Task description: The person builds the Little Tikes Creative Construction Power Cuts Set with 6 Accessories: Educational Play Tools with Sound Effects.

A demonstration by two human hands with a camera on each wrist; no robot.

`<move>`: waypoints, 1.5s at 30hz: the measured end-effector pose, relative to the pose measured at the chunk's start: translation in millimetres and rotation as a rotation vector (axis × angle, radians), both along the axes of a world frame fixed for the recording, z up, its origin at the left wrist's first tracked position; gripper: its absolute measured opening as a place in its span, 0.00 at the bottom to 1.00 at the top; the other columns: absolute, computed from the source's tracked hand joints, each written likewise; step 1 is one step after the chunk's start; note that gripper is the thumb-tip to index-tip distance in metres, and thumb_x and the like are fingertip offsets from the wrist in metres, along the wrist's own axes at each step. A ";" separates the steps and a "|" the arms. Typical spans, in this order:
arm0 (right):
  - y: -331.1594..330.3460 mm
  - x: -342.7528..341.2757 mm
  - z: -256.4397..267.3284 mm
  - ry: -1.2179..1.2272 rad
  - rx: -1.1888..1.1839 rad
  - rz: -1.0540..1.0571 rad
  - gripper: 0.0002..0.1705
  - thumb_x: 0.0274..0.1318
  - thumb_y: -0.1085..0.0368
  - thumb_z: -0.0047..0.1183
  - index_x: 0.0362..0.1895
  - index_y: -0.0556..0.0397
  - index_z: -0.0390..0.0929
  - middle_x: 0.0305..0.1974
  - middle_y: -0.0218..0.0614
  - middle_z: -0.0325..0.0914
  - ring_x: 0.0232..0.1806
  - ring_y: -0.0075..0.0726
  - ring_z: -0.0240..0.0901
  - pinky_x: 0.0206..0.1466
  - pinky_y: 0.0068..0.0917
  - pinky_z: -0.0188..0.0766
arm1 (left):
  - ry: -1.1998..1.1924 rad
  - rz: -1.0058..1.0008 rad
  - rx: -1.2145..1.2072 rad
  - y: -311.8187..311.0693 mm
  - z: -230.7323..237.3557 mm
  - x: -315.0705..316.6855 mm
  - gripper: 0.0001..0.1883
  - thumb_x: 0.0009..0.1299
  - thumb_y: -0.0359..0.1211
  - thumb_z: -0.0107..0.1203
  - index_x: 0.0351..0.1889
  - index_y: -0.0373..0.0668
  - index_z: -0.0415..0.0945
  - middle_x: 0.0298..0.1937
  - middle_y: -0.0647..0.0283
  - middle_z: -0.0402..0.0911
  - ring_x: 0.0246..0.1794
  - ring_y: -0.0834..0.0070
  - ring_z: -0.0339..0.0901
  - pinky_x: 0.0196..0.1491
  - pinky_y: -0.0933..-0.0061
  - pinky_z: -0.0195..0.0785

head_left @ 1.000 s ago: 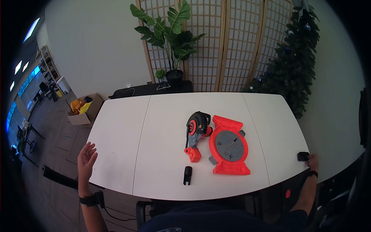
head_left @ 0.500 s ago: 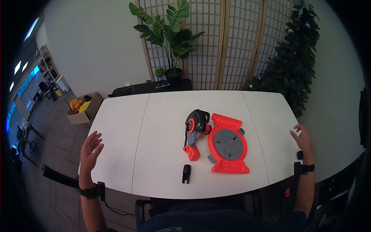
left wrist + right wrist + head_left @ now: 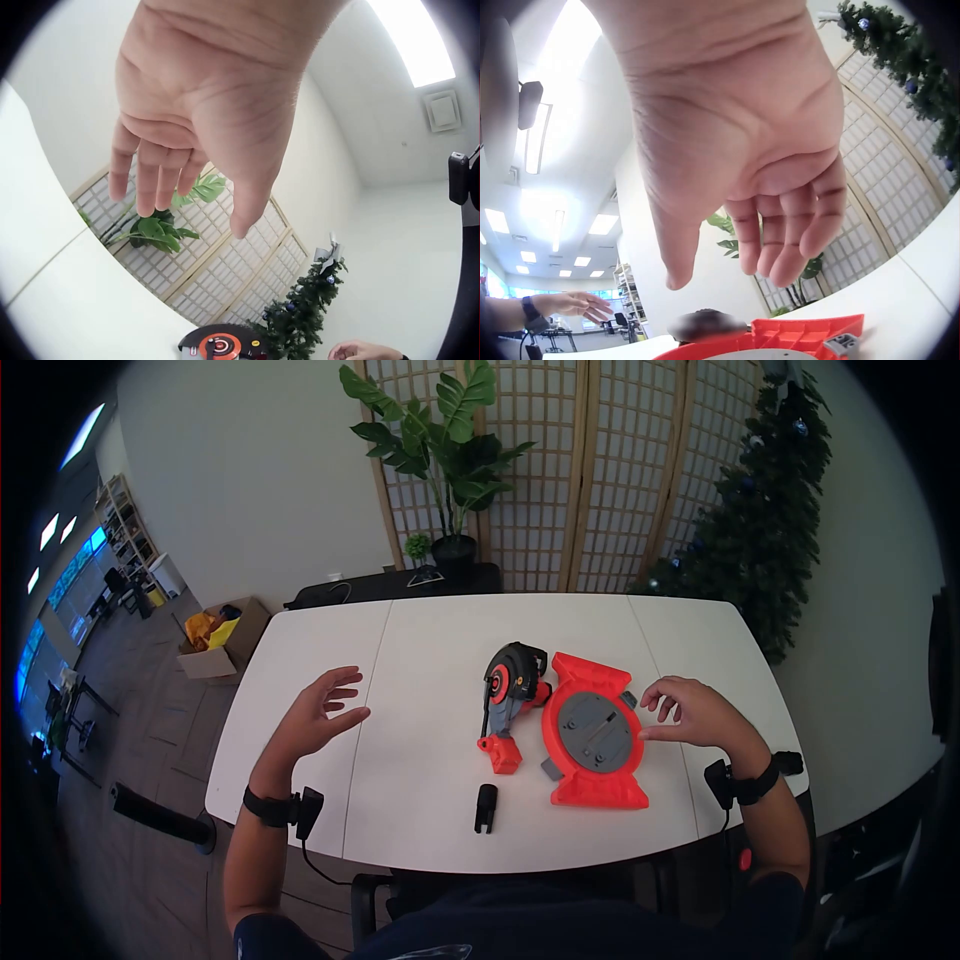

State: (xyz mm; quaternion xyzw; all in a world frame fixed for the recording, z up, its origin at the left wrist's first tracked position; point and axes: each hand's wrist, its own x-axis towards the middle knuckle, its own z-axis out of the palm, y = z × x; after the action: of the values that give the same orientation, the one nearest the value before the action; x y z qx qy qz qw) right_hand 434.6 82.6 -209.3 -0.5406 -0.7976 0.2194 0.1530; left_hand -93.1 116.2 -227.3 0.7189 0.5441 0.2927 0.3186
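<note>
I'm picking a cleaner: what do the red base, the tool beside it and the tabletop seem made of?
Red base: likely moulded plastic, low-sheen; the right wrist view shows it ribbed.
Tool: probably hard plastic too, matt-looking, with even red, grey and black colouring; metal parts can't be ruled out.
Tabletop: perhaps laminate, smooth, evenly white, no visible grain.

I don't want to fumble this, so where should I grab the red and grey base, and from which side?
Probably by the right rim of the red and grey base, coming from the right. That rim curves out between two wide ends, and the right hand is near it. The left looks tighter, since the black and red tool lies close there.
</note>
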 end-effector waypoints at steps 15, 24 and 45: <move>28.3 -44.5 -37.7 -0.185 -0.065 0.246 0.49 0.41 0.35 0.71 0.60 0.53 0.71 0.54 0.46 0.75 0.53 0.48 0.77 0.54 0.36 0.74 | 0.278 -0.330 0.017 74.4 -6.1 124.7 0.46 0.61 0.51 0.70 0.72 0.39 0.61 0.70 0.51 0.69 0.70 0.59 0.68 0.68 0.58 0.65; -2.0 -81.0 -41.0 -0.256 -0.049 0.332 0.60 0.41 0.27 0.65 0.63 0.66 0.66 0.60 0.57 0.68 0.60 0.54 0.73 0.59 0.40 0.73 | 0.469 -0.471 0.074 112.6 -30.2 165.8 0.57 0.54 0.54 0.74 0.75 0.37 0.53 0.73 0.45 0.62 0.74 0.50 0.61 0.73 0.58 0.59; -10.5 -91.8 -50.5 -0.369 -0.077 0.322 0.43 0.57 0.39 0.60 0.61 0.64 0.68 0.68 0.70 0.59 0.62 0.65 0.72 0.61 0.43 0.73 | 0.296 -0.432 0.036 125.5 -67.6 191.1 0.67 0.42 0.58 0.78 0.74 0.36 0.50 0.68 0.37 0.62 0.67 0.46 0.69 0.67 0.60 0.66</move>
State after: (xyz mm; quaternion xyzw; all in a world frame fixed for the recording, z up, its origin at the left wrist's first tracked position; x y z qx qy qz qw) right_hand 342.8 72.1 -259.8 -0.4427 -0.8790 0.1689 -0.0529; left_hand 97.9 241.6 -295.0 0.8590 0.4134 0.1189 0.2777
